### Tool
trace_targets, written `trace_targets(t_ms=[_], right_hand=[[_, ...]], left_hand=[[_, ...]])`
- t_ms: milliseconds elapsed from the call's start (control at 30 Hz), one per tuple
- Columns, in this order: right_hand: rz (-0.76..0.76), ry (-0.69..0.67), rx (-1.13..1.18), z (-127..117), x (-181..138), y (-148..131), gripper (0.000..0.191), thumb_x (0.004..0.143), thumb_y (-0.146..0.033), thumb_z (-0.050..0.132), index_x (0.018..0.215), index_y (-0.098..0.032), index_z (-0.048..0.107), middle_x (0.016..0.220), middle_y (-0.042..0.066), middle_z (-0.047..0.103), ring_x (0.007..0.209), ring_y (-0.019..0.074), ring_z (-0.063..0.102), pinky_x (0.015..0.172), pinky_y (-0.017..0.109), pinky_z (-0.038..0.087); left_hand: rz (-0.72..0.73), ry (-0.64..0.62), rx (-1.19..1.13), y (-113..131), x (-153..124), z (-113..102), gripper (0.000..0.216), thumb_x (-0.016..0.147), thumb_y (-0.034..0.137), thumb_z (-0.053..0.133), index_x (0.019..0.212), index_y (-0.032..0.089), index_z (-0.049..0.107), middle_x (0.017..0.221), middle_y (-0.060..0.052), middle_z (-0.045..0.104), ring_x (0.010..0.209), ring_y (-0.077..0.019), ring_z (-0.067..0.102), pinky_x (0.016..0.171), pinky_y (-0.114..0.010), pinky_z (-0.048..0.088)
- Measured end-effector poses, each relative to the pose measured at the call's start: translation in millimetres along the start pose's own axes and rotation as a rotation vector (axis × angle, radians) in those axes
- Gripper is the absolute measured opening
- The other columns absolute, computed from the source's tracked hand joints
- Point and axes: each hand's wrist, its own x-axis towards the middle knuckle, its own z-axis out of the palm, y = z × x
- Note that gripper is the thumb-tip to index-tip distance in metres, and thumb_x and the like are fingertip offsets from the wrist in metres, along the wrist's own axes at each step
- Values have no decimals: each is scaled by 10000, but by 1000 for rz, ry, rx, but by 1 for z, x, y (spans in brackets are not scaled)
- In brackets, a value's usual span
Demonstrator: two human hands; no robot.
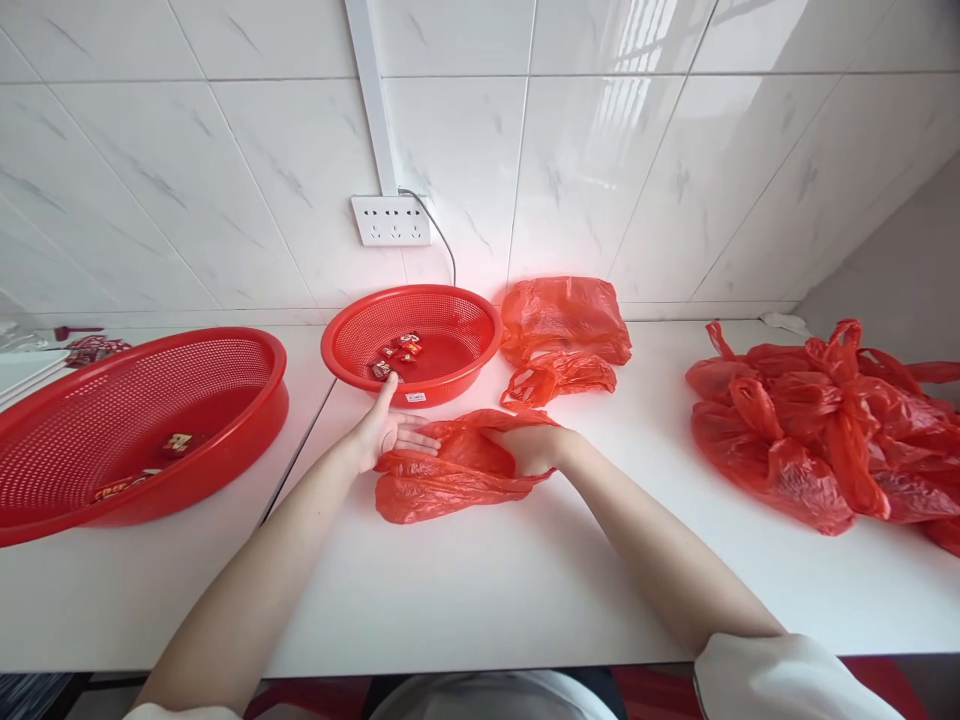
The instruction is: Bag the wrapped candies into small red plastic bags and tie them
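A thin red plastic bag (457, 485) lies on the white table in front of me, its mouth spread wide. My left hand (384, 432) is at the left side of its mouth, thumb up and fingers stretched out towards the opening. Inside the bag's right side is my right hand (529, 450); its fingers are hidden by the red film. Just behind the bag stands a round red plastic basket (457, 365) holding several small wrapped snacks (409, 345). The tip of my left thumb overlaps the basket's front rim in view; I cannot tell whether they touch.
A larger red basket (255, 400) with a few wrapped snacks (180, 443) stands at the left. Flattened red bags (566, 315) lie by the tiled wall. Several filled, tied red bags (810, 430) are heaped at the right. A power socket (392, 221) with a cable is on the wall.
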Motion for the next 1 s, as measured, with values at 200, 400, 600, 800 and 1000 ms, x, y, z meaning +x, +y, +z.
trace_targets(t_ms=[200,400,600,800,1000], right_hand=[[-43,-47,-24,-1,-2,-6,817,653,-165,640,1419,-291,387,1084,66,665,790,226,634,547,273,456],[-81,-5,-60,-2,-8,-19,430,607,-55,640,1022,-160,678,896,99,698,814,277,655,628,320,494],[-324,68,229,-44,-41,-27,493,741,-129,615,1214,-269,615,1187,35,666,1052,205,633,806,261,506],[-316,515,336,-58,-11,-24,299,917,-155,421,1086,-192,665,1064,57,705,966,173,653,869,284,474],[-238,533,157,-29,22,-19,326,978,-278,388,1172,-168,625,1164,127,667,1063,220,630,931,365,453]], left_hand=[[117,44,-282,6,7,-1,310,827,335,535,995,78,581,942,-190,721,917,-237,712,680,-216,582],[278,51,-438,-20,14,11,204,761,97,507,948,96,589,965,-106,728,914,-174,703,837,-238,573],[385,28,-390,-40,17,24,195,734,118,535,890,61,639,965,-144,728,886,-218,703,865,-330,568],[463,-25,-394,-41,7,30,273,698,148,605,957,76,654,1013,-138,722,981,-298,680,892,-451,549],[522,-13,-384,-48,9,30,321,673,157,645,987,91,643,1004,-128,722,986,-322,676,861,-473,555]])
